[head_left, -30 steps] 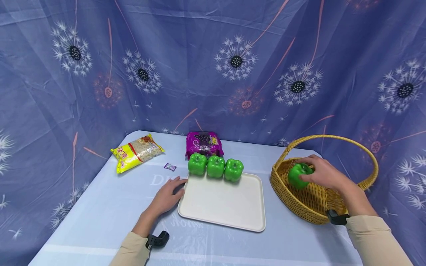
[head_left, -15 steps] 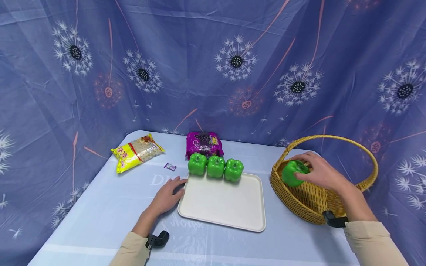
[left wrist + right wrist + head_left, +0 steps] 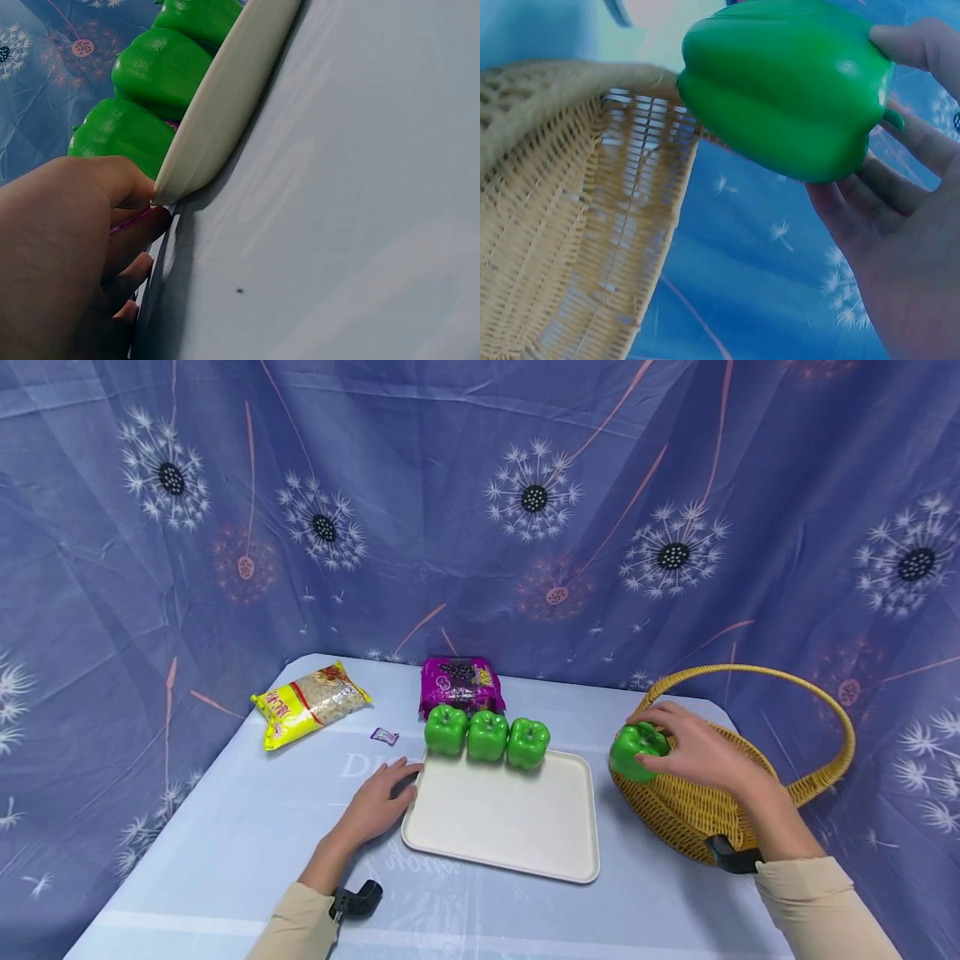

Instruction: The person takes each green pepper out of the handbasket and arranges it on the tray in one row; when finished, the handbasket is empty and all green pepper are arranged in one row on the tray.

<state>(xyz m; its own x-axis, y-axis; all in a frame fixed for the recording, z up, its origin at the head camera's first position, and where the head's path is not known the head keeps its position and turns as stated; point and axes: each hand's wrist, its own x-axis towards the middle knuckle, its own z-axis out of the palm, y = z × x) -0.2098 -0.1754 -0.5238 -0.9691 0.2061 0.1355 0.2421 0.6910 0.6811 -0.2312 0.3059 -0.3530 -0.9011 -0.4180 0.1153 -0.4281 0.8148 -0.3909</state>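
Observation:
My right hand [image 3: 693, 747] grips a green bell pepper [image 3: 636, 752] between thumb and fingers, over the left rim of the wicker basket [image 3: 697, 806]. In the right wrist view the bell pepper [image 3: 787, 82] overlaps the end of the basket's rim, its stem toward the palm. My left hand [image 3: 377, 802] rests at the left edge of the white tray [image 3: 502, 818], fingers relaxed. The left wrist view has its fingertips right at the tray's corner [image 3: 180, 180]. Three more green bell peppers [image 3: 487, 737] sit in a row along the tray's far edge.
A purple packet [image 3: 461, 685] lies behind the row of peppers. To the left are a yellow snack bag [image 3: 311, 705] and a small purple wrapped candy [image 3: 385, 737]. The basket's tall arched handle [image 3: 750, 668] rises at right. A blue dandelion-print curtain [image 3: 420, 510] hangs behind the table.
My right hand has carried the bell pepper leftward, from inside the basket to over its left rim. The left hand stays at the tray.

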